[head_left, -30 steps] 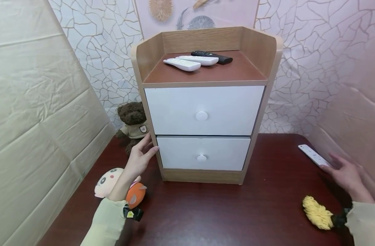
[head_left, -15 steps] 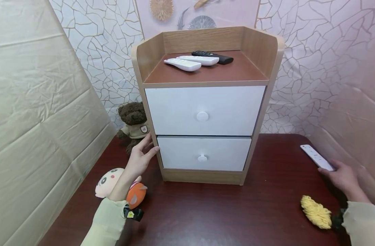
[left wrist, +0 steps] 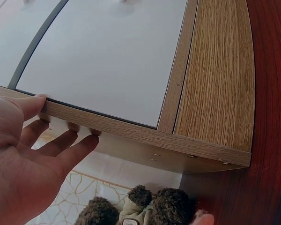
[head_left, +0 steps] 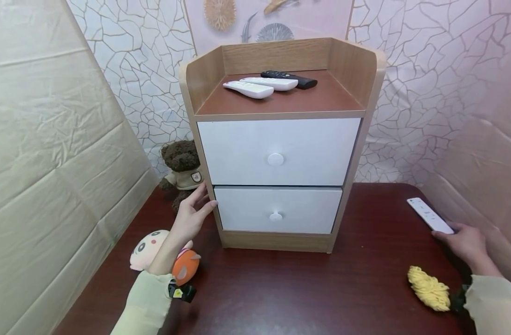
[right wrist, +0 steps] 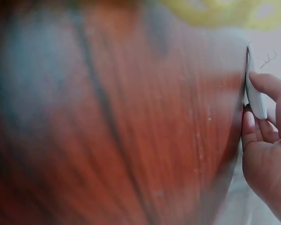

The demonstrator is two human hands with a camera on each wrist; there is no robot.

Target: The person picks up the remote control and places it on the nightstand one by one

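Observation:
At the left side of a wooden cabinet with two white drawers, my left hand rests against the side panel. In the left wrist view, that hand's thumb touches the panel's front edge and its fingertips touch the outer side face. At the far right of the table, my right hand holds the near end of a white remote control. The right wrist view shows the remote control edge-on, with the thumb on one face and fingers on the other. Both the upper drawer and lower drawer are closed.
Two white remotes and a black remote lie on the cabinet top. A brown teddy bear sits at left behind my hand; a plush doll lies under my left forearm. Yellow yarn is near my right wrist.
My right hand has gone from reaching at the remote control's near end to holding it; the remote control has shifted only slightly. My left hand has stayed at the cabinet's side.

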